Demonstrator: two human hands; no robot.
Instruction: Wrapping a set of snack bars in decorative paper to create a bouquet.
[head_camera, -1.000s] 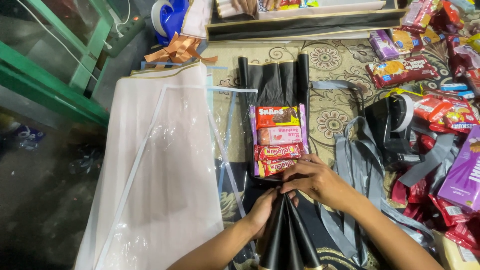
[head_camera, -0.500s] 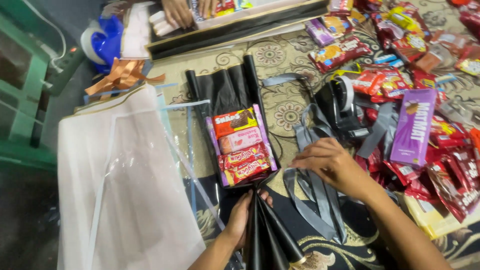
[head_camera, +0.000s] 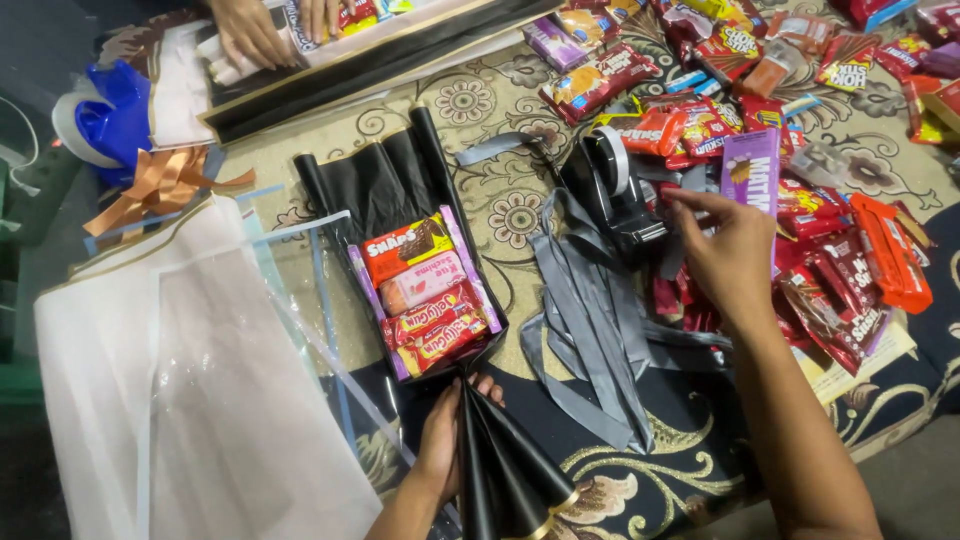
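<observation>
Black wrap (head_camera: 385, 180) with a gold-edged base; red, pink and orange bars (head_camera: 425, 295); grey ribbon (head_camera: 590, 330); purple packet (head_camera: 750, 170); orange bow (head_camera: 160, 185); floral beige cloth (head_camera: 500, 215).

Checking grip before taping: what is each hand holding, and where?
Left hand pinches the black wrap at its gathered neck below the snacks. Right hand holds nothing, reaching at the tape dispenser.

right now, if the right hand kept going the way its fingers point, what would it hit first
Most likely the black tape dispenser. The right hand points up and left, its fingertips just short of the dispenser's rear end. Height above it is hard to judge, so it could pass over.
</observation>
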